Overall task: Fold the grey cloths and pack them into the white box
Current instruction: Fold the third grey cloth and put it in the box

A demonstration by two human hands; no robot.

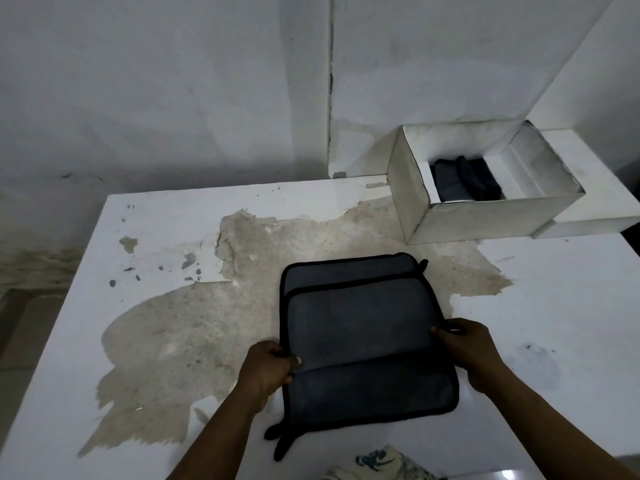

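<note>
A grey cloth (363,327) with black trim lies on the white table (554,323), partly folded, with a crease across its middle. My left hand (268,367) pinches its left edge at the crease. On the opposite side, my right hand (467,348) pinches the right edge. Black hanging loops stick out at the cloth's near left and far right corners. The white box (485,216) stands open at the far right of the table. Folded grey cloths (464,180) lie inside it.
The tabletop has a large patch of peeled paint (207,323) left of the cloth. White walls rise behind the table, and a white ledge (595,209) adjoins the box. A patterned fabric (377,462) shows at the bottom edge.
</note>
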